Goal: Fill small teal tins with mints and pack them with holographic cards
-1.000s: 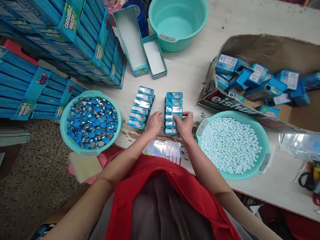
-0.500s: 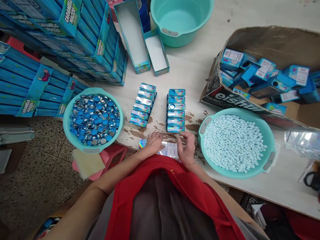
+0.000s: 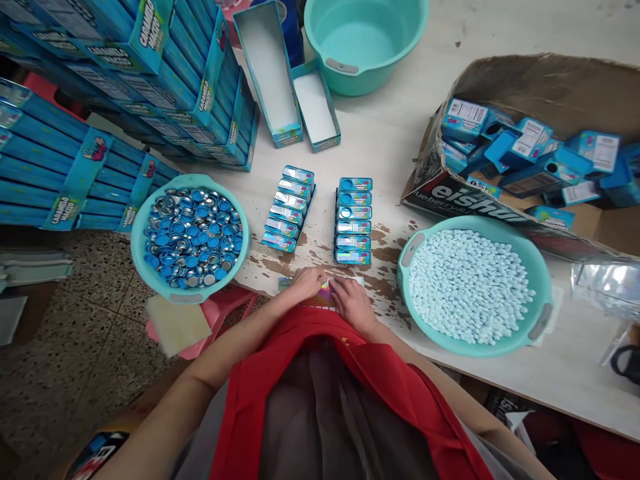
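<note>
A shiny rainbow-tinted sticker sheet (image 3: pixel 325 300) lies at the table's front edge, partly covered by my hands and the apron. My left hand (image 3: pixel 308 283) is closed over its upper middle, with fingertips pinched at the sheet. Right beside it, my right hand (image 3: pixel 354 301) has curled fingers pressed on the sheet, the fingertips almost meeting those of the left. Just beyond stand two rows of small blue candy tins, a left row (image 3: pixel 288 210) set at a slant and a right row (image 3: pixel 353 221) set straight. Several tins in the right row show round openings or caps.
At left is a teal basin (image 3: pixel 137 270) of blue and silver caps; at right, another basin (image 3: pixel 543 293) of white candies. Behind are a third basin (image 3: pixel 365 40), open blue trays (image 3: pixel 267 73) and stacked display boxes (image 3: pixel 175 80). A cardboard box (image 3: pixel 430 160) holds blue cartons.
My right hand has moved left across the sheet, and its fingers have gone from spread to curled. My left fingers have drawn together into a pinch. The tin rows stay in place.
</note>
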Demonstrator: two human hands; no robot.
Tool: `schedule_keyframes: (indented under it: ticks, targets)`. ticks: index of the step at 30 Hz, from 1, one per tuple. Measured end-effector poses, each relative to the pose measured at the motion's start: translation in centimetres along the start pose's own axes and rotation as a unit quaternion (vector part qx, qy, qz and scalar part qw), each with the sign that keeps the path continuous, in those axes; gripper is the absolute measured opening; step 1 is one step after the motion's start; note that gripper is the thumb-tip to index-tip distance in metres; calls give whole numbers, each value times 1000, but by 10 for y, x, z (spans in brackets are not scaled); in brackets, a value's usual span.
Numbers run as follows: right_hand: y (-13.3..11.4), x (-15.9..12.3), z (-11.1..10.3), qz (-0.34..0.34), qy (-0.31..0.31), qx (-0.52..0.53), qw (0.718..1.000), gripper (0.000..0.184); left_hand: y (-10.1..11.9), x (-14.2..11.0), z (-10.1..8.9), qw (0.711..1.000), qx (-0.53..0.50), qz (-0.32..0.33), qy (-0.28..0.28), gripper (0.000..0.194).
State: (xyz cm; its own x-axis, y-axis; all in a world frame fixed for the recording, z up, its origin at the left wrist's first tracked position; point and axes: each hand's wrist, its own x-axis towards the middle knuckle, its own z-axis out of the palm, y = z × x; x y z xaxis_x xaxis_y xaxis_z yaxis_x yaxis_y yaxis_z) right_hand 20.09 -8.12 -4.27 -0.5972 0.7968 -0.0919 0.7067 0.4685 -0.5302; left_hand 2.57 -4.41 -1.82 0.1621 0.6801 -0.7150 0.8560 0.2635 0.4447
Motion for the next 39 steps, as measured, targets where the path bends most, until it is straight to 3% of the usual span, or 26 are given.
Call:
schedule_keyframes:
  ticks: [6,9,12,15,17,19,21,26,30,34,39]
  targets:
    - [1,-7,-20,-19,-21,42,999,14,-2,6,7,1000,-15,-9,22,25]
    - [-8,-4,-44,40,4,119,992,16,-1,0,6,997,-24,14,70,26]
    - [-17,5,-72,116,55,215,968,17,3,-12,-4,975,-172,87,113,30]
    - [-20,17,-93,150,86,283,943,19,12,-20,-17,928,-314,194,46,37]
    - [-19,24,-99,166,99,306,932,20,18,-20,-25,923,-323,210,-7,32]
    - [-15,33,-99,193,117,311,923,20,22,-15,-31,931,-314,183,-25,24]
    - [-11,45,-96,222,150,294,917,18,24,-8,-40,937,-311,161,-8,27]
    - [6,96,-86,236,269,203,911,15,29,19,-83,948,-248,169,102,25]
    - [25,138,-82,261,303,169,901,10,33,51,-113,959,-149,174,169,22]
    - [39,156,-77,278,305,179,893,5,33,80,-113,963,-107,169,180,20]
    - [46,151,-72,310,314,222,869,25,32,85,-95,976,-91,81,179,28]
